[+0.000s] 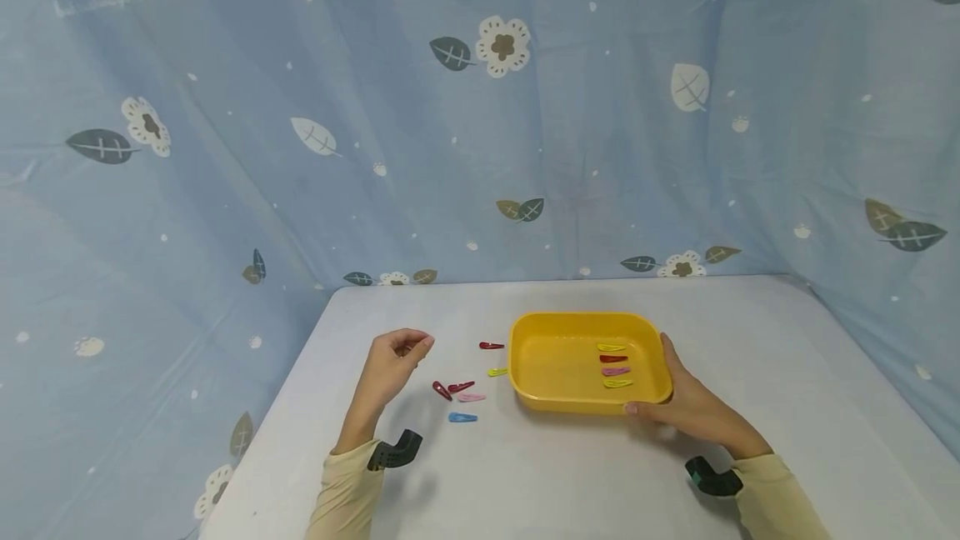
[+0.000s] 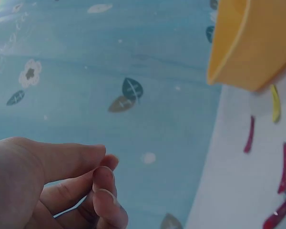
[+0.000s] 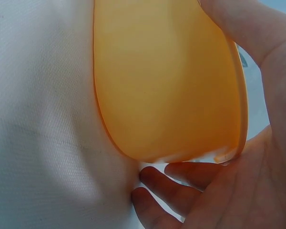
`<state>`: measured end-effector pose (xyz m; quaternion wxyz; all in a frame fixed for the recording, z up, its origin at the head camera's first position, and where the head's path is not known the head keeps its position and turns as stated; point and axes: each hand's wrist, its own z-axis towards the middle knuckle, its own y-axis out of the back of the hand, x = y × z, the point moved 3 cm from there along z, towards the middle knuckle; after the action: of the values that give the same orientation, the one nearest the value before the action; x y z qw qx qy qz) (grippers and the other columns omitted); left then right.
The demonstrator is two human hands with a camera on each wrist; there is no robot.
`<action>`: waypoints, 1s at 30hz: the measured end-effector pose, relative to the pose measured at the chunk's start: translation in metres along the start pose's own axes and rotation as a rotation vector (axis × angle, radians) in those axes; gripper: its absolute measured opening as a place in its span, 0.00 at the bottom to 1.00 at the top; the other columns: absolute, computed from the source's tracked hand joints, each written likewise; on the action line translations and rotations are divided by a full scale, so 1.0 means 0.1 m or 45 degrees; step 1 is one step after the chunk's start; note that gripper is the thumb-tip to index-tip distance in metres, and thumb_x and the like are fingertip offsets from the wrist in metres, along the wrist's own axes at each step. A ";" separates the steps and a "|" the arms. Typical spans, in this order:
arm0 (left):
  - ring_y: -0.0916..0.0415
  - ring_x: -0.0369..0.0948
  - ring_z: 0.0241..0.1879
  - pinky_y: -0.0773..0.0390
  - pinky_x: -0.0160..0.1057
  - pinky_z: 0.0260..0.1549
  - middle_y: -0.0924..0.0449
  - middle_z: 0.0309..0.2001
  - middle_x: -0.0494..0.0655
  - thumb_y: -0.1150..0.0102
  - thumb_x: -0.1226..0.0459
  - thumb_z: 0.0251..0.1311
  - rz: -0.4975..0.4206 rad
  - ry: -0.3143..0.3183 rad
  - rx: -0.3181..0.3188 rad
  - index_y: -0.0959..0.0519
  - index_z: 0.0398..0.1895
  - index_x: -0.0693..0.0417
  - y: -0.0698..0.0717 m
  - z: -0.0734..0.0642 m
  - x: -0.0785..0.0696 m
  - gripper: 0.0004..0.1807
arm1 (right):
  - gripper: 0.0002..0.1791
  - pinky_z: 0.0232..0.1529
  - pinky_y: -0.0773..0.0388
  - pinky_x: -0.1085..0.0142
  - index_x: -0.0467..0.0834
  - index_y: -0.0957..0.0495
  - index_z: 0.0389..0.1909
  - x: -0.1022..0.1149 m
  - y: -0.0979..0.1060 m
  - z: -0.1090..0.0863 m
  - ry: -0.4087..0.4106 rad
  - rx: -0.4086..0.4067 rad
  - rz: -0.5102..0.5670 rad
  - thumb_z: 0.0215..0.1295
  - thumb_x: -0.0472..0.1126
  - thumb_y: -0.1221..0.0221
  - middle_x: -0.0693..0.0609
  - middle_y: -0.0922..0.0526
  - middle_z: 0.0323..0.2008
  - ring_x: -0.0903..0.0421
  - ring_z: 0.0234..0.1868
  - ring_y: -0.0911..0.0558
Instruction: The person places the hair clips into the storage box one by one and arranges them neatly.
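Note:
My left hand [image 1: 392, 365] is raised over the left part of the table, thumb tip close to the loosely bent fingertips. In the left wrist view nothing shows between those fingers [image 2: 107, 205]. Below and right of it lie snap hair clips: two dark red ones [image 1: 461, 387], a pink one [image 1: 472, 397] and a blue one [image 1: 462, 417]. My right hand [image 1: 693, 402] grips the right front corner of a yellow plastic tray [image 1: 551, 400], thumb at the front rim, fingers along the right side. Inside the tray, yellow, red and pink clips [image 1: 616, 371] form a column.
Another red clip [image 1: 491, 346] and a yellow clip [image 1: 497, 372] lie just left of the tray. The white table [image 1: 555, 482] ends at a blue patterned curtain [image 1: 600, 148] behind and at both sides. Each wrist carries a black camera mount [image 1: 395, 450].

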<state>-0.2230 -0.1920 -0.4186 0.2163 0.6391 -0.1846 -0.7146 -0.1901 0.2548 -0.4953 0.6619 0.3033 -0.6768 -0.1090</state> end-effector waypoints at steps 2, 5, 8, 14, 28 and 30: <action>0.25 0.37 0.31 0.26 0.32 0.30 0.15 0.38 0.54 0.35 0.60 0.70 0.011 0.018 -0.010 0.14 0.47 0.61 0.00 0.00 0.05 0.13 | 0.76 0.71 0.43 0.28 0.42 0.83 0.80 0.00 0.00 0.00 0.014 -0.006 0.005 0.58 0.56 0.27 0.30 0.57 0.82 0.32 0.77 0.40; 0.25 0.38 0.30 0.26 0.32 0.29 0.15 0.37 0.53 0.35 0.60 0.69 0.032 0.059 -0.023 0.14 0.46 0.61 -0.02 -0.01 0.14 0.12 | 0.76 0.71 0.42 0.29 0.42 0.82 0.81 0.00 0.00 0.01 0.025 -0.011 0.009 0.58 0.56 0.27 0.30 0.56 0.81 0.33 0.76 0.38; 0.24 0.38 0.30 0.26 0.33 0.29 0.15 0.38 0.52 0.35 0.60 0.69 0.065 0.094 -0.024 0.14 0.46 0.60 -0.04 0.00 0.23 0.13 | 0.76 0.71 0.44 0.28 0.42 0.83 0.80 -0.01 0.00 0.01 0.026 -0.013 0.002 0.58 0.56 0.27 0.30 0.56 0.81 0.31 0.77 0.40; 0.25 0.39 0.32 0.26 0.33 0.30 0.15 0.38 0.52 0.35 0.61 0.68 0.125 0.144 -0.025 0.14 0.45 0.61 -0.09 0.03 0.39 0.12 | 0.76 0.71 0.42 0.29 0.44 0.82 0.81 -0.01 0.00 0.01 0.036 -0.012 0.001 0.59 0.56 0.27 0.31 0.55 0.82 0.32 0.77 0.40; 0.24 0.39 0.31 0.26 0.34 0.29 0.15 0.34 0.53 0.35 0.64 0.66 0.182 0.139 0.001 0.13 0.40 0.64 -0.22 0.00 0.59 0.09 | 0.76 0.70 0.41 0.28 0.40 0.82 0.80 -0.01 0.01 0.01 0.004 -0.007 -0.021 0.59 0.57 0.27 0.29 0.57 0.81 0.32 0.76 0.38; 0.24 0.39 0.29 0.27 0.35 0.28 0.15 0.34 0.52 0.35 0.64 0.65 0.186 0.154 0.005 0.13 0.40 0.64 -0.23 -0.01 0.62 0.09 | 0.76 0.70 0.42 0.28 0.40 0.82 0.80 -0.01 0.01 0.01 0.006 -0.008 -0.021 0.58 0.57 0.27 0.29 0.57 0.81 0.32 0.76 0.38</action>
<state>-0.2295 -0.2061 -0.4828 0.2772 0.6664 -0.2185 -0.6567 -0.1915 0.2557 -0.4963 0.6635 0.3069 -0.6724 -0.1160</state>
